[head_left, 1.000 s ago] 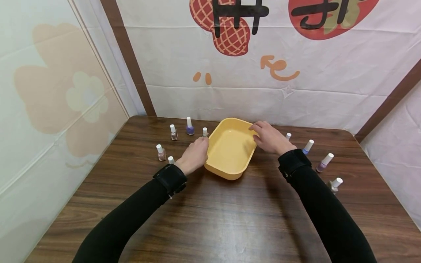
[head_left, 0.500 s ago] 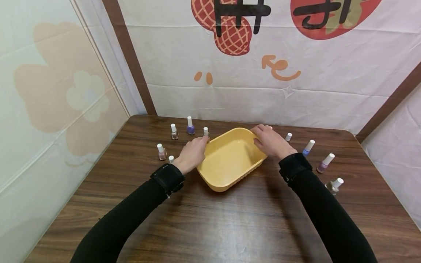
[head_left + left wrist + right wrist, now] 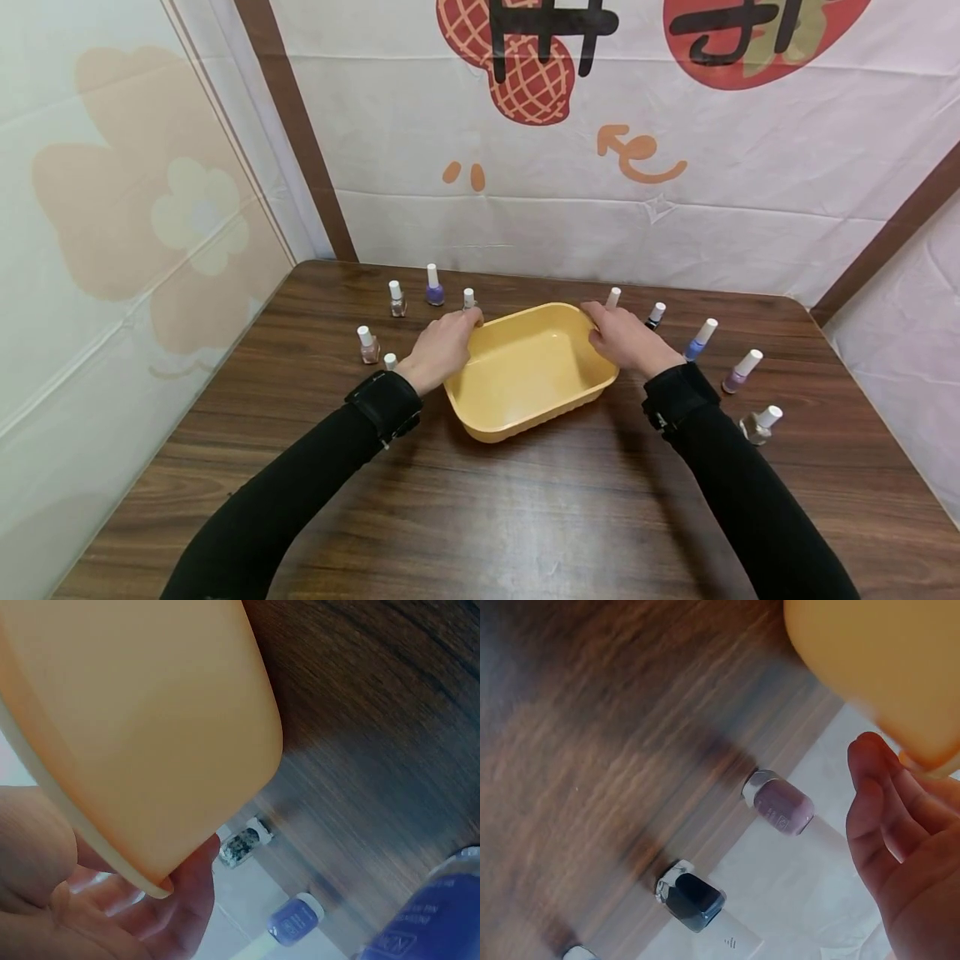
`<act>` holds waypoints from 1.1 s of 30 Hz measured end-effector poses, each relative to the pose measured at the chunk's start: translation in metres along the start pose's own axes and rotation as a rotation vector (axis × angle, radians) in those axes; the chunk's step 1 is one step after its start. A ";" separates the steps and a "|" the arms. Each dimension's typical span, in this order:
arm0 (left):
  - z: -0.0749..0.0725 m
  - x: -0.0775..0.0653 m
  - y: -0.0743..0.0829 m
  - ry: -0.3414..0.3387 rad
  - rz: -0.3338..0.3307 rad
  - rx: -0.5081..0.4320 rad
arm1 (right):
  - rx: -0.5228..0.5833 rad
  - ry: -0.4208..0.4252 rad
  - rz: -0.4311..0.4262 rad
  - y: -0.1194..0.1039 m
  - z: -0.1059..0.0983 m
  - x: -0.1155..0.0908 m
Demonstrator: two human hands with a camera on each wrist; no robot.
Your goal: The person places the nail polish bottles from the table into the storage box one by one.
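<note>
A shallow yellow plastic tray (image 3: 532, 375), rounded at the corners and with nothing in it, sits between both hands at mid-table. My left hand (image 3: 442, 346) grips its left rim; in the left wrist view the fingers (image 3: 191, 900) curl under the lip. At the opposite end, my right hand (image 3: 628, 340) holds the right rim, thumb on the inner side. In the right wrist view the other fingers (image 3: 870, 825) bend beneath the tray's edge (image 3: 889, 675). The underside is mostly hidden in the head view.
White-capped nail polish bottles stand in an arc around the tray. On the left are a purple-blue one (image 3: 434, 292), a brown one (image 3: 397, 304) and a pinkish one (image 3: 368, 348); on the right, black (image 3: 655, 317), blue (image 3: 701, 340), mauve (image 3: 741, 372) and clear (image 3: 759, 427). A printed curtain (image 3: 525, 225) hangs behind.
The tray has turned from nearly lengthwise to more crosswise and come nearer to me. My right hand has shifted slightly right and down, uncovering a bottle cap behind it.
</note>
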State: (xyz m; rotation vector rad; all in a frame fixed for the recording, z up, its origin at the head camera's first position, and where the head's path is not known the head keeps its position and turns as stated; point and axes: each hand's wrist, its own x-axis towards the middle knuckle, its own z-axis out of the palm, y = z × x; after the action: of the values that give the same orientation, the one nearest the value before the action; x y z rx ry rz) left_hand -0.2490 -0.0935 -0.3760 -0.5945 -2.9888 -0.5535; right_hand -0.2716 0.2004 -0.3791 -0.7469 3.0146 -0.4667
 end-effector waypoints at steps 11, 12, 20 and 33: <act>0.002 -0.001 0.000 0.027 -0.114 0.041 | 0.106 -0.118 0.114 -0.001 -0.010 -0.022; 0.002 -0.001 0.000 0.030 -0.125 0.038 | 0.104 -0.135 0.127 -0.001 -0.012 -0.023; 0.004 -0.010 0.000 0.037 -0.167 -0.018 | 0.110 -0.242 0.217 -0.003 -0.021 -0.036; 0.006 -0.027 0.001 -0.035 -0.194 -0.172 | 0.226 -0.329 0.307 -0.009 -0.025 -0.049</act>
State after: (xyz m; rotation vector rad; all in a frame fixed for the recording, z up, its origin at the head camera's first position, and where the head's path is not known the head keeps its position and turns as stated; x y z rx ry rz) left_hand -0.2232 -0.1009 -0.3842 -0.3255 -3.0723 -0.8282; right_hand -0.2259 0.2217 -0.3561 -0.3028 2.6447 -0.5927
